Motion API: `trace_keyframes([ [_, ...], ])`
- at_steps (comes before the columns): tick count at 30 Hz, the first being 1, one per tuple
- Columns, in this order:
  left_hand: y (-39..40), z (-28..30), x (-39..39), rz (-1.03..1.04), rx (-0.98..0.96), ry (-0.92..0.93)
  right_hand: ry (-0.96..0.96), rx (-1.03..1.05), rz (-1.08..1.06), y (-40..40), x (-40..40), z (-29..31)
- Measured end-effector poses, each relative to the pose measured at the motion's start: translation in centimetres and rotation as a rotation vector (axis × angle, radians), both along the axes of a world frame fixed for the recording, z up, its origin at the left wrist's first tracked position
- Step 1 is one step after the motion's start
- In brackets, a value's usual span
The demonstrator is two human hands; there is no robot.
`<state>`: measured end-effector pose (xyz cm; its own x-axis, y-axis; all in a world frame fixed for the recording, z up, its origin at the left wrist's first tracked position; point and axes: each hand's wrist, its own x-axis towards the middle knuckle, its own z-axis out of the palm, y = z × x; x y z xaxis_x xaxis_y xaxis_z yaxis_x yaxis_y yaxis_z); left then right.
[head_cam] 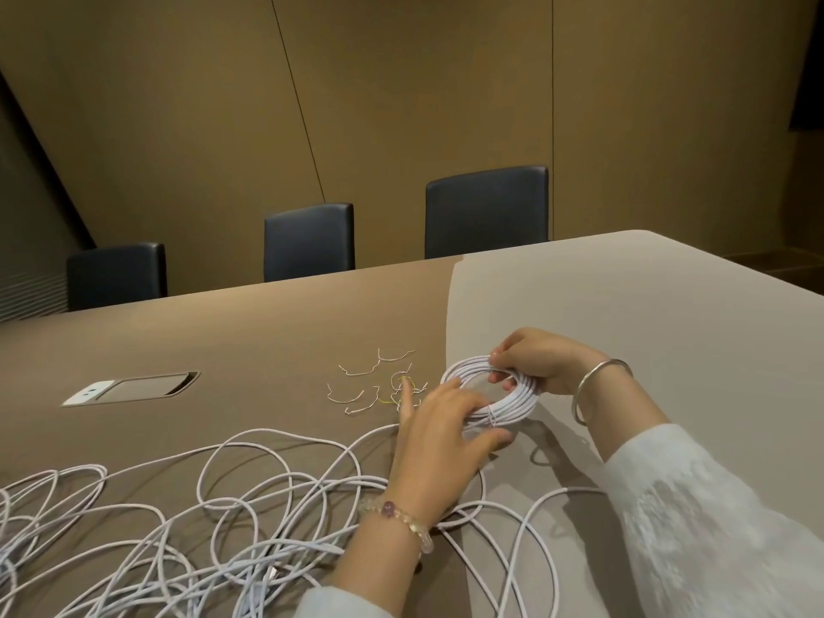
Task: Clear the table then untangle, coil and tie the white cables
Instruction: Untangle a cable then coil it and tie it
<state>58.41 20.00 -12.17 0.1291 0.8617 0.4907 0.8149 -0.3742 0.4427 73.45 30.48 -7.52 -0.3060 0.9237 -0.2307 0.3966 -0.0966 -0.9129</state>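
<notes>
A coiled white cable point(512, 403) is held just above the brown table point(249, 336), with a thin twist tie wound round its near side. My right hand point(535, 363) grips the coil's far rim, fingers curled through the ring. My left hand point(441, 439) holds the near rim, thumb under it and fingers over it. Several loose twist ties point(379, 385) lie on the table just left of the coil. A large tangle of white cables point(200, 519) sprawls across the near left of the table.
Three dark chairs point(486, 211) stand along the table's far edge before a brown panelled wall. A recessed socket panel point(133, 388) sits in the table at left. The table's right part point(646, 305) is brightly lit.
</notes>
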Motion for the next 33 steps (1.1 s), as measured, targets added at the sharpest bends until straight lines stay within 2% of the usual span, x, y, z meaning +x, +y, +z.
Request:
trace_keyframes([
  [3, -0.1, 1.0, -0.3, 0.024, 0.039, 0.048, -0.075, 0.044, 0.045, -0.6, -0.4, 0.3],
  [5, -0.2, 1.9, -0.5, 0.005, 0.014, -0.006, -0.131, 0.107, 0.071, -0.9, -0.6, 0.8],
  [8, -0.4, 3.6, -1.1, -0.053, -0.05, -0.344, -0.167, 0.262, 0.146, -1.4, -1.0, 2.3],
  [12, -1.0, 6.1, -2.7, -0.056, -0.14, -0.811, -0.018, 0.331, 0.363, -3.6, -2.4, 4.7],
  [15, -1.2, 7.1, -3.4, -0.056, -0.23, -1.054, 0.05, 0.392, 0.393, -4.6, -3.9, 5.0],
  [20, -1.4, 7.1, -4.3, -0.073, -0.322, -1.233, 0.105, 0.452, 0.315, -5.1, -5.1, 4.4],
  [24, -1.5, 7.2, -4.4, -0.101, -0.286, -1.407, 0.223, 0.437, 0.23, -5.0, -5.7, 4.5],
  [33, -0.9, 6.8, -4.2, -0.02, -0.166, -1.485, 0.384, 0.37, -0.008, -5.0, -6.3, 4.8],
])
